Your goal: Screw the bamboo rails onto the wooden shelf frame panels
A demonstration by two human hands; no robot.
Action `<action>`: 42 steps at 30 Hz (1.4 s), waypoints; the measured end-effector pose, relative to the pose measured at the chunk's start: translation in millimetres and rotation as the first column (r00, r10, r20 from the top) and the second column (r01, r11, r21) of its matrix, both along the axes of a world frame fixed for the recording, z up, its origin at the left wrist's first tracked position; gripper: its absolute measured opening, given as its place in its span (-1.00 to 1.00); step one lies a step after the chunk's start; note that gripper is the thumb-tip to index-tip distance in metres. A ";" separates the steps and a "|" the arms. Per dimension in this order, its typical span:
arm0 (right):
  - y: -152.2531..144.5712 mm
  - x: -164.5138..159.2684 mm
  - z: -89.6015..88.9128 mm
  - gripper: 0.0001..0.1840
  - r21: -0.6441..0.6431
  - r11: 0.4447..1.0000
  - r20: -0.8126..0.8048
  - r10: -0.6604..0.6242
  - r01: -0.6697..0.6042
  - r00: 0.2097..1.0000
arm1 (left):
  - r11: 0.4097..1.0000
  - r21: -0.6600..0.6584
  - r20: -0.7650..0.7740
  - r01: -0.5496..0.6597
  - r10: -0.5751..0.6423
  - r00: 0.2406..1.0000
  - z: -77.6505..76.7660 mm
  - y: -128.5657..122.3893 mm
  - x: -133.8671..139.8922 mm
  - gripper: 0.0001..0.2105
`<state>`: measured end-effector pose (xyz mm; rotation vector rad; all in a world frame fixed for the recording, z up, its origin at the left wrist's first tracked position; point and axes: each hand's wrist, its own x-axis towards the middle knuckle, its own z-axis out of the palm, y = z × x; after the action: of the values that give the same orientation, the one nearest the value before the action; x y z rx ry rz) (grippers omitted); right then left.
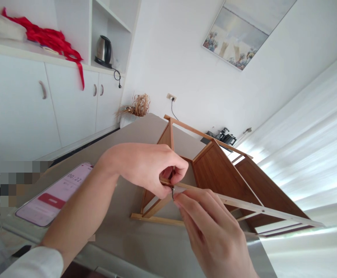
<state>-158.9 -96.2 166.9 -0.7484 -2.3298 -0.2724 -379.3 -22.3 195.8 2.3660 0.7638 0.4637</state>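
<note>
A wooden shelf unit [214, 170] with brown panels and pale slim rails lies on the grey table. My left hand [148, 166] is closed round the near end of its upper rail [197, 190], thumb below and fingers curled above. Right beside those fingertips, my right hand [211, 227] pinches a small, thin metal piece [173, 192] that looks like a screw. Its upper end meets the rail's edge; the lower part is hidden by the fingers. Under the rail, a lower wooden bar [159, 220] rests near the tabletop.
On the grey table [145, 245], a phone [55, 197] showing a timer lies left of my left forearm. A dark kettle set [226, 137] stands behind the shelf unit. White cabinets [14, 104] hold a red ribbon [52, 40] and an electric kettle [104, 51]. White curtains hang at right.
</note>
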 end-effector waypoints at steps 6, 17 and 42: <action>-0.1 -6.1 -4.8 -0.80 -0.066 0.997 -0.132 -0.041 0.033 0.990 | 1.000 0.011 -0.008 0.001 -0.001 1.000 0.0 0.3 0.5 -0.85; -2.5 -3.8 -50.8 -0.80 -0.156 0.980 -0.308 -0.167 0.123 0.936 | 1.000 0.012 -0.006 -0.003 0.003 1.000 1.1 -0.7 0.0 -0.88; -0.9 0.8 -45.6 -0.68 -0.104 0.992 -0.288 -0.098 0.071 0.953 | 1.000 0.005 0.006 0.000 0.000 1.000 1.0 -0.8 -0.2 -0.86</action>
<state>-158.2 -97.1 121.3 -0.8724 -2.0436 -0.0833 -379.5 -23.1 196.7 2.3685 0.7612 0.4729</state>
